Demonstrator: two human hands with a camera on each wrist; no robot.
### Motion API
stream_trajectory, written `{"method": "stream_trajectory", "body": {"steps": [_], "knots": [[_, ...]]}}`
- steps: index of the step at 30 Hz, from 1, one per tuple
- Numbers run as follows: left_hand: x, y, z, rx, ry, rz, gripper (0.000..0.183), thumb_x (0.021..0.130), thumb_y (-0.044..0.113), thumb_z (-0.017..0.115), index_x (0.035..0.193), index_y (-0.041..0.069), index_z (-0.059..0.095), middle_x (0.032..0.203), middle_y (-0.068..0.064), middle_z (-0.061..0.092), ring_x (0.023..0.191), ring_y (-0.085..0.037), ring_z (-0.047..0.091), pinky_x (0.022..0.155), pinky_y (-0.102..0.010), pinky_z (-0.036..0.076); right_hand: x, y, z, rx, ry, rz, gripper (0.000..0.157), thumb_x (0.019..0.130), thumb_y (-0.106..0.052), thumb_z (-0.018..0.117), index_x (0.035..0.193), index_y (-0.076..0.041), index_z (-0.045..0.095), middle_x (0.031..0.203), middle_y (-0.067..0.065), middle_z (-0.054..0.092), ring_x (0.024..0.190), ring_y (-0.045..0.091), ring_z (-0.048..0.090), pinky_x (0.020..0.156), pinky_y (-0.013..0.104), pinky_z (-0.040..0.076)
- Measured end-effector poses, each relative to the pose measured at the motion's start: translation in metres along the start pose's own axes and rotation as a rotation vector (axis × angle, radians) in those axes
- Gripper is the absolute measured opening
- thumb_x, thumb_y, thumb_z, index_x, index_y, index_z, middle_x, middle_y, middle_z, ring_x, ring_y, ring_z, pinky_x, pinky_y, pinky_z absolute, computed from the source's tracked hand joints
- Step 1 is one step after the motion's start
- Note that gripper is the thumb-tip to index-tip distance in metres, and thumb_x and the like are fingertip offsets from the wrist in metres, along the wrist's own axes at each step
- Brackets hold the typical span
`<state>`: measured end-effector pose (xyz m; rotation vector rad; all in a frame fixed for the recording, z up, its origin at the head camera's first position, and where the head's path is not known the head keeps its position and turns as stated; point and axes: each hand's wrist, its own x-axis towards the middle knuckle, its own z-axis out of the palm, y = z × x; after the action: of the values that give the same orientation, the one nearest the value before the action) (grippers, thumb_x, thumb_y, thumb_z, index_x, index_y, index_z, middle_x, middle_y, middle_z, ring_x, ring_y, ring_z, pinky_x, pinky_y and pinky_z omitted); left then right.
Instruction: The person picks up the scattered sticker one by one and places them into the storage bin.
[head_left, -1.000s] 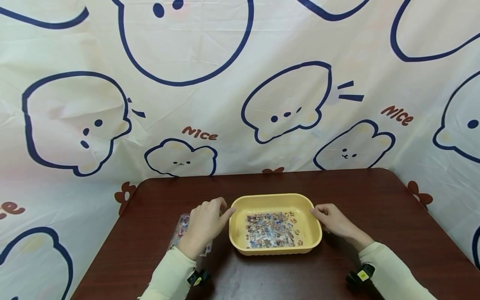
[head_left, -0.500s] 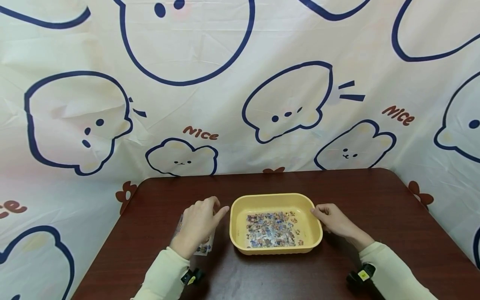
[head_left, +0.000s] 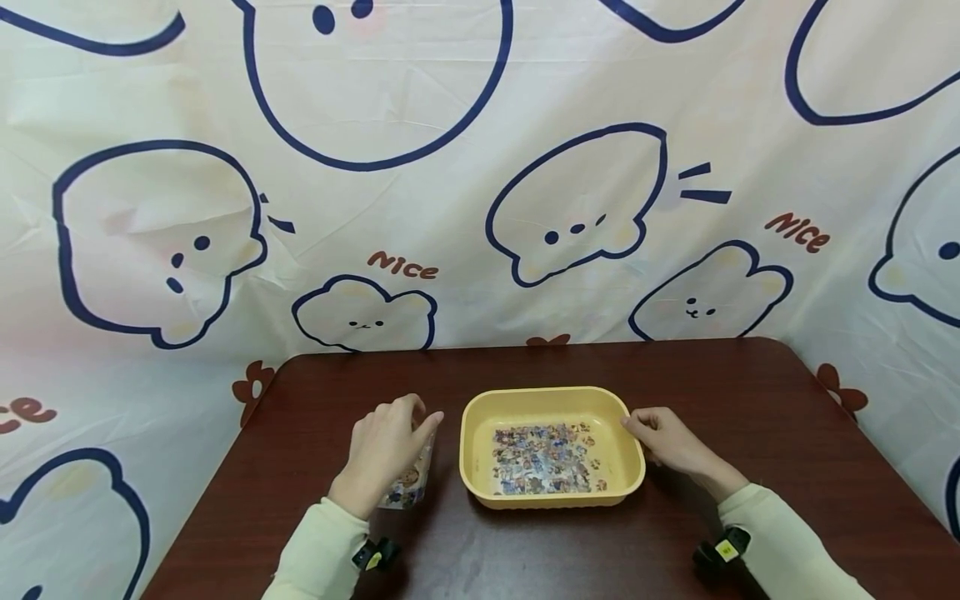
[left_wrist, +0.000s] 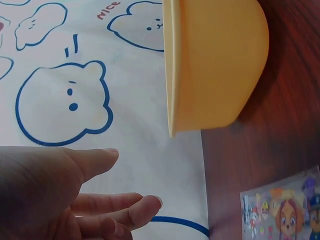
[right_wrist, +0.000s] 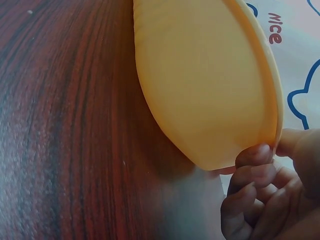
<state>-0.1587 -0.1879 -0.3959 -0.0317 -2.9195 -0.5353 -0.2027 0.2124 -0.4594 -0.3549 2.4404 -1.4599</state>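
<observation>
A yellow plastic basin (head_left: 551,502) stands on the table with many small multicoloured pieces, like jigsaw puzzle pieces (head_left: 542,458), in its bottom. My right hand (head_left: 667,437) pinches the basin's right rim between thumb and forefinger, as the right wrist view shows. To the left of the basin my left hand (head_left: 386,446) is in the air, thumb and fingers apart and holding nothing. Under it lies a flat clear packet (head_left: 408,487) printed with cartoon puppies; the hand hides much of it. In the left wrist view the packet (left_wrist: 285,210) shows at the lower right.
The dark reddish-brown wooden table (head_left: 585,558) runs back to a white cloth (head_left: 450,208) with blue cartoon outlines, which hangs behind and at both sides. A small black device (head_left: 375,554) sits on the left wrist, another black device (head_left: 722,550) on the right.
My left hand has left the basin's left rim and moved left over the packet. The right hand stays on the right rim, and the basin has hardly moved.
</observation>
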Motion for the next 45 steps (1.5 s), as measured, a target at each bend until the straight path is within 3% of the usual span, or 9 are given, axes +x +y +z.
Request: {"method": "stream_trajectory", "body": {"steps": [18,26,41,45], "knots": [[-0.002,-0.031,-0.001,0.015,0.033,-0.049,0.035,0.096,0.041,0.067,0.098,0.006,0.071,0.063,0.000,0.060,0.049,-0.013,0.049,0.045,-0.029,0.038,0.000,-0.001,-0.001,-0.004,-0.008,-0.004,0.040,0.108,-0.025,0.049,0.081,0.005,0.054,0.056,0.002,0.043,0.043,0.010,0.039,0.043,0.025,0.036],[-0.004,-0.044,-0.002,0.015,0.011,-0.074,0.035,0.098,0.041,0.066,0.098,0.006,0.070,0.057,0.001,0.057,0.047,-0.013,0.050,0.045,-0.031,0.037,0.002,0.000,-0.002,-0.016,-0.015,0.023,0.038,0.108,-0.026,0.047,0.081,0.000,0.056,0.056,0.000,0.045,0.045,0.010,0.040,0.044,0.025,0.037],[-0.003,-0.066,0.001,0.011,0.019,-0.109,0.035,0.096,0.038,0.068,0.099,0.003,0.069,0.067,-0.005,0.062,0.051,-0.017,0.050,0.046,-0.031,0.038,0.002,-0.002,-0.001,-0.002,-0.015,0.050,0.038,0.108,-0.025,0.047,0.081,0.000,0.055,0.057,0.001,0.044,0.045,0.010,0.040,0.045,0.025,0.036],[-0.004,-0.072,0.003,0.025,-0.014,-0.140,0.036,0.095,0.038,0.069,0.097,0.003,0.067,0.064,-0.004,0.058,0.051,-0.017,0.050,0.046,-0.031,0.037,0.003,-0.002,-0.002,-0.002,-0.014,0.049,0.038,0.108,-0.025,0.048,0.081,0.000,0.055,0.058,0.001,0.044,0.045,0.010,0.040,0.045,0.025,0.036]]}}
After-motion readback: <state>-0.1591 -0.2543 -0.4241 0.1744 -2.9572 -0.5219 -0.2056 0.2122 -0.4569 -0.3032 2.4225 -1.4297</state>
